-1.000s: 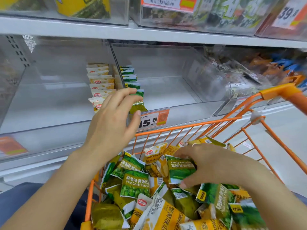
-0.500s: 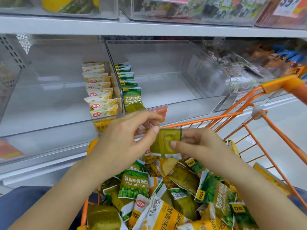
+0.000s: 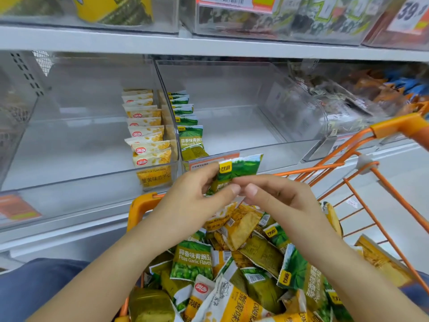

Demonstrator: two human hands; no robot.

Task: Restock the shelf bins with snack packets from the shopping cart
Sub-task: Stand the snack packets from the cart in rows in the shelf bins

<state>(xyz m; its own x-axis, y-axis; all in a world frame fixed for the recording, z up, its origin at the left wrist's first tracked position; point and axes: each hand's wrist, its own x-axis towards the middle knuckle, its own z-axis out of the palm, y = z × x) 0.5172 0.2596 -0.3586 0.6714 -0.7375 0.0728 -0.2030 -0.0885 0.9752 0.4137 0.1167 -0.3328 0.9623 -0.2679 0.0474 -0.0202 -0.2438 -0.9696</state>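
Holding one green pea packet (image 3: 239, 169) above the orange shopping cart (image 3: 392, 129), the person pinches it with both hands. The left hand (image 3: 197, 196) has its thumb and fingers curled on the lower left part of the packet, and the right hand (image 3: 276, 194) meets it from three o'clock, its fingers bent and the thumb tip touching the packet's lower edge. The packet is tilted, its top corner pointing to about one o'clock. At twelve o'clock from the hands stands the clear bin (image 3: 243, 149) with a row of green packets (image 3: 190, 140) along its left wall. At eleven o'clock is a second clear bin (image 3: 69, 182) with yellow packets (image 3: 148, 145) in a row. At six o'clock, the cart holds a loose heap of snack packets (image 3: 232, 275), green and yellow mixed.
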